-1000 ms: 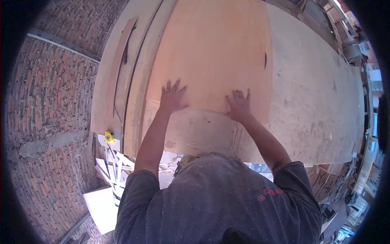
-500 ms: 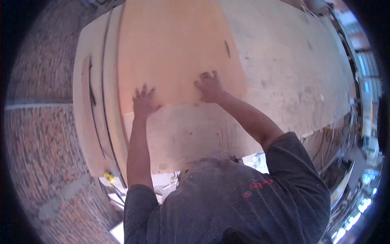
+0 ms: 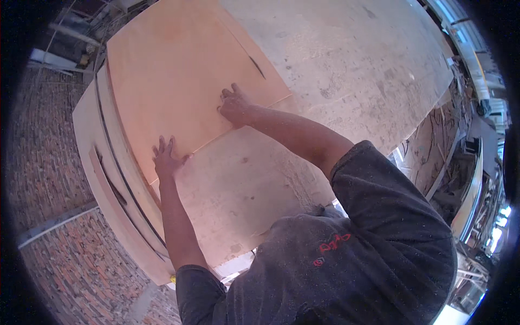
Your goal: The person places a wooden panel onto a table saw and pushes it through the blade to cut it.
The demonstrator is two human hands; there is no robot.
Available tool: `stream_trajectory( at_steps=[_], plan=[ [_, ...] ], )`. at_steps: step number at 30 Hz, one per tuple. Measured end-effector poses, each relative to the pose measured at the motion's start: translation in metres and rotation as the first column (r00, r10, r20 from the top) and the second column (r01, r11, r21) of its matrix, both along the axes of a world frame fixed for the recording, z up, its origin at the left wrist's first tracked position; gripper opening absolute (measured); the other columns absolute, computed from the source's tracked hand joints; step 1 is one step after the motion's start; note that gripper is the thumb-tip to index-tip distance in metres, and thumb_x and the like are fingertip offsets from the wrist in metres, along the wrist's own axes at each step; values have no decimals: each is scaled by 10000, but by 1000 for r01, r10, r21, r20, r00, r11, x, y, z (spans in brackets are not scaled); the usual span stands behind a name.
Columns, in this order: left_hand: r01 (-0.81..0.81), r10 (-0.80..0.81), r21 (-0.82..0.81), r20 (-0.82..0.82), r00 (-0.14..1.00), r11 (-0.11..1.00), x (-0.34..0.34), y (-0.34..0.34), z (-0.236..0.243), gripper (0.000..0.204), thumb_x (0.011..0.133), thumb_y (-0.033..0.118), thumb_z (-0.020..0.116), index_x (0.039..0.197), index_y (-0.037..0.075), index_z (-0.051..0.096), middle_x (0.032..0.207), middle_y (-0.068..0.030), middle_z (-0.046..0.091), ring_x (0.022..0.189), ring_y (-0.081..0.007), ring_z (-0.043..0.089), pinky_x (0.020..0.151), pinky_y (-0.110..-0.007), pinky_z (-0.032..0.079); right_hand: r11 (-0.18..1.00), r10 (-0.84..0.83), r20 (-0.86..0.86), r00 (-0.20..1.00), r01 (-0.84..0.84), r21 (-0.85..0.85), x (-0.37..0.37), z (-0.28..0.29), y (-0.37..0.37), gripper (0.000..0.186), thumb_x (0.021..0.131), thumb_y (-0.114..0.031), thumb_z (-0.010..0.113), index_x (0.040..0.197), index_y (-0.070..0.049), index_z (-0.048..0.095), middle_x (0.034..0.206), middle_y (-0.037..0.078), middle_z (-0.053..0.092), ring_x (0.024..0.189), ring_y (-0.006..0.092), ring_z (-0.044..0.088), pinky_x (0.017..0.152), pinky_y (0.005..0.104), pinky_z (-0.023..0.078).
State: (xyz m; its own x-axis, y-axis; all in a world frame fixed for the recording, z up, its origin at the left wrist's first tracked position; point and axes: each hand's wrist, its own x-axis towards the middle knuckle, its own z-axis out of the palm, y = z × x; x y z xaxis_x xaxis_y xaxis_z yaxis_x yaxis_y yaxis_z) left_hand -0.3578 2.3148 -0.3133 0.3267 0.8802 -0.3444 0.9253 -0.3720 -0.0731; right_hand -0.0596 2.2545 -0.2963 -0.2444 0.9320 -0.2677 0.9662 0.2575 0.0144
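An orange-tan sheet of thin wood or veneer (image 3: 173, 70) lies on a large pale wooden board (image 3: 346, 70). My left hand (image 3: 167, 158) rests on the sheet near its near left corner, fingers spread. Farther right, my right hand (image 3: 234, 106) presses on the sheet close to its near edge, its fingers apart and slightly bent. Neither hand grips anything. A dark slit-like mark shows near the sheet's right edge.
Left of the sheet, a long dark groove (image 3: 115, 142) runs along the worktop, beside a narrow wooden strip (image 3: 108, 179). A brick surface (image 3: 51, 146) lies beyond the left edge. Scrap and clutter (image 3: 439, 146) sit off the right side.
The view has turned, so the sheet and board now appear tilted and farther left. Both hands remain on the sheet near its near edge.
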Motion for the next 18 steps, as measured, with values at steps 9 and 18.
stream_trajectory(
  at_steps=[9, 18],
  plan=[
    [18, -20, 57, 35, 999, 998, 4, 27, -6, 1026, 642, 659, 759, 1506, 312, 327, 1615, -39, 171, 1455, -411, 181, 1132, -598, 275, 998, 46, 4, 999, -46, 47, 8, 2, 26, 518, 658, -376, 830, 1093, -124, 706, 1169, 128, 662, 1294, 325, 433, 1090, 606, 238],
    [-2, 0, 22, 73, 997, 1000, 20, 56, 2, 1010, 642, 616, 786, 1497, 293, 354, 1611, -54, 186, 1457, -410, 176, 1140, -602, 254, 999, -17, -41, 999, 19, 43, 18, -3, 56, 371, 670, -320, 821, 974, -120, 751, 1127, 132, 679, 1250, 308, 479, 1099, 601, 239]
  ],
)
